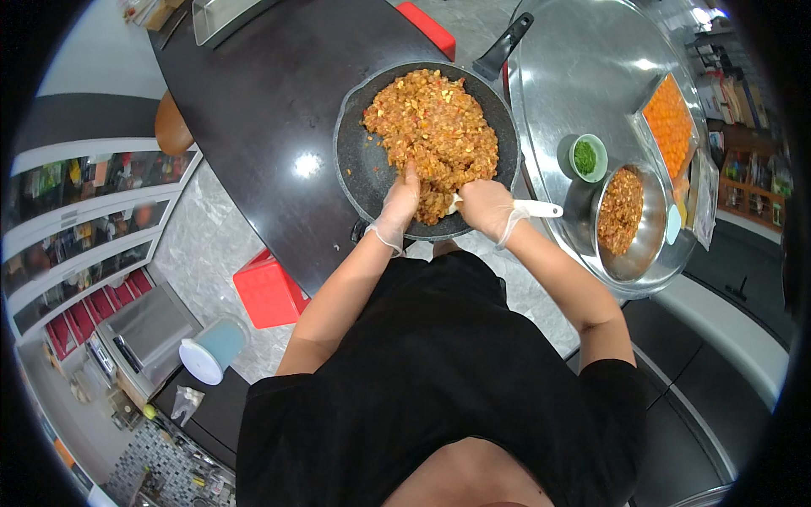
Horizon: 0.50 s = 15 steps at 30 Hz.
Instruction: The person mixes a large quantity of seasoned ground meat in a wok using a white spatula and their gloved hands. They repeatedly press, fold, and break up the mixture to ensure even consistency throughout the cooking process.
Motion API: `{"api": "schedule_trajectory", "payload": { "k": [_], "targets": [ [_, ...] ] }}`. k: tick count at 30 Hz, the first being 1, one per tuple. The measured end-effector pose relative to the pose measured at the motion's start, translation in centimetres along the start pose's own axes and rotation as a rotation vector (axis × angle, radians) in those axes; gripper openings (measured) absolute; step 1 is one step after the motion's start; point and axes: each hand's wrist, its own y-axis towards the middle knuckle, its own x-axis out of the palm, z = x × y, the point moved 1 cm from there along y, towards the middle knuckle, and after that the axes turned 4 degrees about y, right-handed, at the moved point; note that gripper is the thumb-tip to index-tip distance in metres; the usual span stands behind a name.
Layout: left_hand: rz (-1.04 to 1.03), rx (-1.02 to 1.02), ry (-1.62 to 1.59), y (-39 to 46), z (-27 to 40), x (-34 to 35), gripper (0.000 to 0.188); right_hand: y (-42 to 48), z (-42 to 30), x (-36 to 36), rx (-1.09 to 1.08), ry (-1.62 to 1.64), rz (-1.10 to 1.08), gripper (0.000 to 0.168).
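Note:
A black frying pan [364, 180] with a speckled inside sits before me, a wide mound of cooked orange-brown minced mixture [437, 127] in it. Both my hands wear clear plastic gloves. My left hand [400, 201] presses against the near edge of the mixture; its thumb shows, but the other fingers are largely hidden. In my right hand [486, 208] is a white-handled utensil [538, 208], its handle sticking out to the right. The utensil's white tip is partly buried in the mixture between my hands.
On the round steel table [557, 70] stand a metal bowl [646, 247] holding similar mixture, a small bowl of chopped greens [586, 158] and a tray of orange pieces [668, 127]. The pan's handle [507, 44] points far right. Red stools [269, 291] flank the dark table [266, 127].

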Motion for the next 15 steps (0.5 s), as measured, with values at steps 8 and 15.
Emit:
{"api": "schedule_trajectory", "payload": {
  "k": [8,15],
  "targets": [
    [-0.062,0.048,-0.287,-4.2,2.2,-0.6,0.062,0.5,1.4,0.0,0.036,0.316,-0.072,0.030],
    [0.035,0.295,-0.037,-6.0,7.2,-2.6,0.059,-0.3,3.4,-3.8,0.089,0.877,-0.246,0.031]
  ]
}}
